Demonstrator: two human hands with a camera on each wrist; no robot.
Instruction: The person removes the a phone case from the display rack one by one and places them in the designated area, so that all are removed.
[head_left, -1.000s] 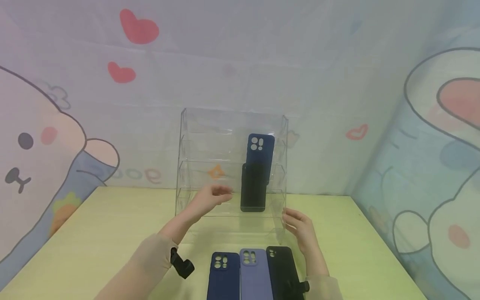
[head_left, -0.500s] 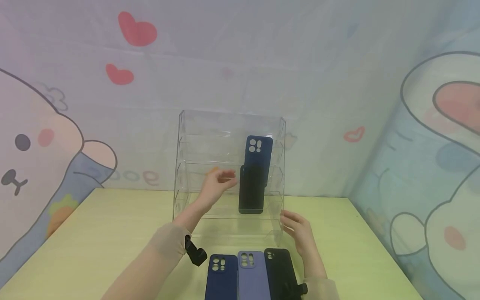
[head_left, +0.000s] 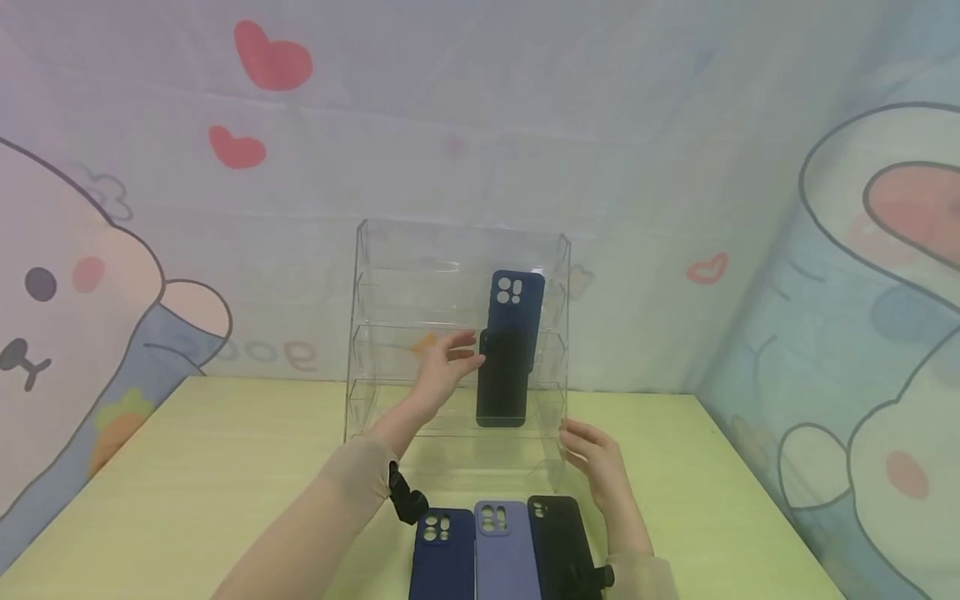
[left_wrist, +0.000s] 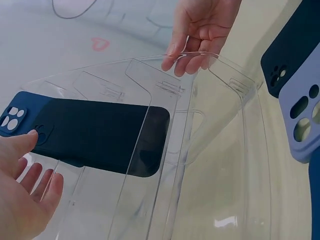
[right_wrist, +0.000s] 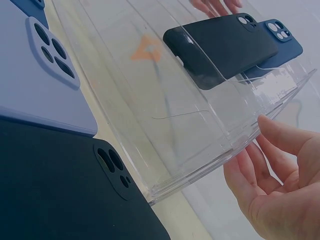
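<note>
A clear acrylic tiered stand [head_left: 390, 333] stands at the middle of the table. A black phone case [head_left: 501, 387] leans on a lower tier, with a dark blue case [head_left: 517, 304] on the tier above it. My left hand [head_left: 459, 357] reaches into the stand with straight, spread fingers, their tips at the black case's upper left edge. In the left wrist view that hand [left_wrist: 30, 175] holds nothing beside the black case [left_wrist: 100, 135]. My right hand [head_left: 576, 440] rests with relaxed fingers against the stand's lower right side wall [right_wrist: 280, 107], its fingertips [right_wrist: 250, 165] at the edge.
Three phone cases lie side by side at the near table edge: dark blue [head_left: 442, 554], lavender [head_left: 506, 550] and black [head_left: 561, 542]. A cartoon-printed cloth [head_left: 112, 275] hangs behind and at both sides. Bare yellow-green tabletop [head_left: 187, 475] lies left and right of the stand.
My left hand has moved up and to the right, from the stand's middle to the black case's edge. The right hand has stayed at the stand's corner.
</note>
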